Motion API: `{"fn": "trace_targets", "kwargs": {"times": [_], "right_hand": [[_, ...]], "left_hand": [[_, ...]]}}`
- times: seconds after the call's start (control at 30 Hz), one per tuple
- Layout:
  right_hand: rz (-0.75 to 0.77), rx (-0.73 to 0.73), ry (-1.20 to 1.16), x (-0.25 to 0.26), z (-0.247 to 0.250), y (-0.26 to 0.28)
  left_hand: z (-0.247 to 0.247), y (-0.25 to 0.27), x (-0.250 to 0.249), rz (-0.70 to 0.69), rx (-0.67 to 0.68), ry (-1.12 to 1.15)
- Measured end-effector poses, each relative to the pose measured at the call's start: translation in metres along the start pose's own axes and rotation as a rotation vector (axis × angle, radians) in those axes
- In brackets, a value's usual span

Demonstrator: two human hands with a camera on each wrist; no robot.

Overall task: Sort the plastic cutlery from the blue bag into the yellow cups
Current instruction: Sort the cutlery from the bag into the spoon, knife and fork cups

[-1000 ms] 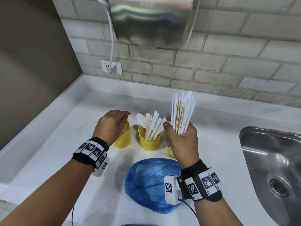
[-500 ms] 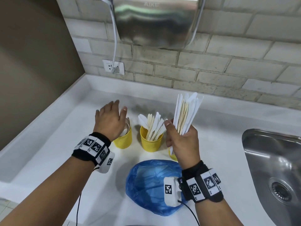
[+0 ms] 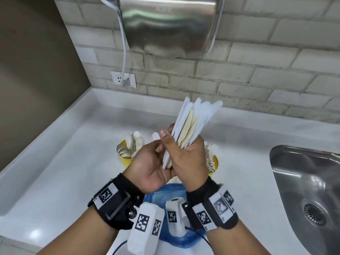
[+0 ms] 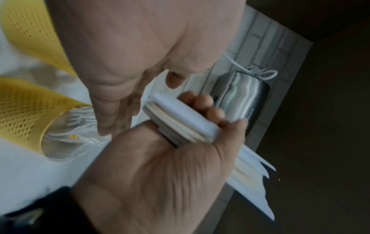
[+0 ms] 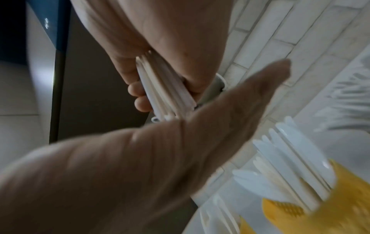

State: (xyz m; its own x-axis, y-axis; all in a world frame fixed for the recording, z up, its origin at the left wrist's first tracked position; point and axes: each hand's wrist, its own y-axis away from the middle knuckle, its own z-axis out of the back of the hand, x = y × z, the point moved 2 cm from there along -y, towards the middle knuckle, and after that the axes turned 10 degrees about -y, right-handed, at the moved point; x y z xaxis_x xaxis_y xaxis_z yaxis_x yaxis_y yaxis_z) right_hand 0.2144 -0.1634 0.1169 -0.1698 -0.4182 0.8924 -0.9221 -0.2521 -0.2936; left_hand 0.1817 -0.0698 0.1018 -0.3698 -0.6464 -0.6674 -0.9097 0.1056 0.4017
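My right hand [image 3: 187,159] grips a bundle of white and cream plastic knives [image 3: 193,120], blades fanned up and to the right, above the cups. My left hand [image 3: 152,172] lies palm-up against the bundle's handle ends, fingers loose; the left wrist view shows them relaxed beside the bundle [image 4: 180,123]. A yellow cup of spoons [image 3: 125,160] stands on the left and a yellow cup of forks [image 3: 214,162] on the right. The hands hide the middle cup; the right wrist view shows this yellow cup [image 5: 290,209] holding knives. The blue bag [image 3: 176,242] lies under my wrists.
A steel sink [image 3: 303,181] is set into the white counter [image 3: 64,181] on the right. On the brick wall hang a metal hand dryer [image 3: 165,24] and a socket [image 3: 123,79] with its cable. The counter has a raised edge on the left.
My left hand has left the spoon cup and moved right to the handle ends of the knife bundle. My right hand keeps its hold on the bundle, now tilted to the right.
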Motion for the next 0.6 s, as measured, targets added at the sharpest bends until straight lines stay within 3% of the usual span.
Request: {"fn": "trace_targets", "kwargs": {"times": [0.2,0.27,0.43,0.53,0.6], "right_hand": [[-0.065,-0.015,0.052,-0.012,0.0,0.009],[-0.072,-0.012,0.086,-0.012,0.002,0.007],[-0.145,0.127,0.233,-0.007,0.005,0.007],[-0.253,0.25,0.367,-0.012,0.001,0.011],[-0.247,0.266,0.434,-0.012,0.0,0.012]], "left_hand": [[0.006,-0.004,0.006,-0.078,0.041,0.049],[0.008,-0.002,0.004,-0.141,0.015,-0.075],[0.01,0.01,-0.02,-0.529,0.028,-0.543],[-0.002,0.017,-0.035,-0.559,0.033,-0.787],[-0.011,0.018,-0.038,-0.571,-0.011,-0.907]]}}
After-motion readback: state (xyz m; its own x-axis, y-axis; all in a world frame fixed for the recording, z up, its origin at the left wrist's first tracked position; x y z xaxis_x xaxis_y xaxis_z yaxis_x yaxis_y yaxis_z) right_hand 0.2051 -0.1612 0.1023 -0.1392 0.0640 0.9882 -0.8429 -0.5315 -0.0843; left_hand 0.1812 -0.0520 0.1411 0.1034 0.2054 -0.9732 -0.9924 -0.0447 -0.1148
